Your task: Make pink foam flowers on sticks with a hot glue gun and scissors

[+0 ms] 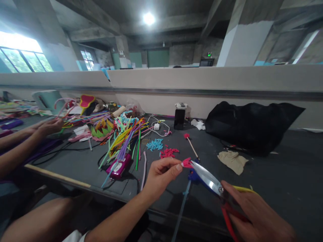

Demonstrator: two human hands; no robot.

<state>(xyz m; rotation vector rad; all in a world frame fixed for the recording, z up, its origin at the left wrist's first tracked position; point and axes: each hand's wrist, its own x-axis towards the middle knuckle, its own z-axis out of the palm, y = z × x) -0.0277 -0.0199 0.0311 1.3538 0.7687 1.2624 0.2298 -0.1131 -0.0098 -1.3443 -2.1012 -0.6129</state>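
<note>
Between thumb and fingers, my left hand [164, 171] pinches a small pink piece of pipe cleaner [187, 162]. Scissors [210, 179] with red handles are in my right hand [257, 213], their blade tips touching or very near the pink piece. Under the blades lies a blue glue gun [193, 175] with a pale glue stick [182, 208] reaching toward me. Behind my left hand are a pile of short pink pieces [169, 153] and a pile of short blue pieces [154, 144]. A stick with a pink fuzzy tip [186, 135] lies just beyond the scissors.
Long coloured pipe cleaners [123, 141] lie over a magenta device [118, 169] to the left. Farther back stand a dark phone [179, 118] and a white charger [156, 126]. A black bag [248, 126] and a beige cloth [232, 161] are at right. A co-worker's hands [51, 127] work at far left.
</note>
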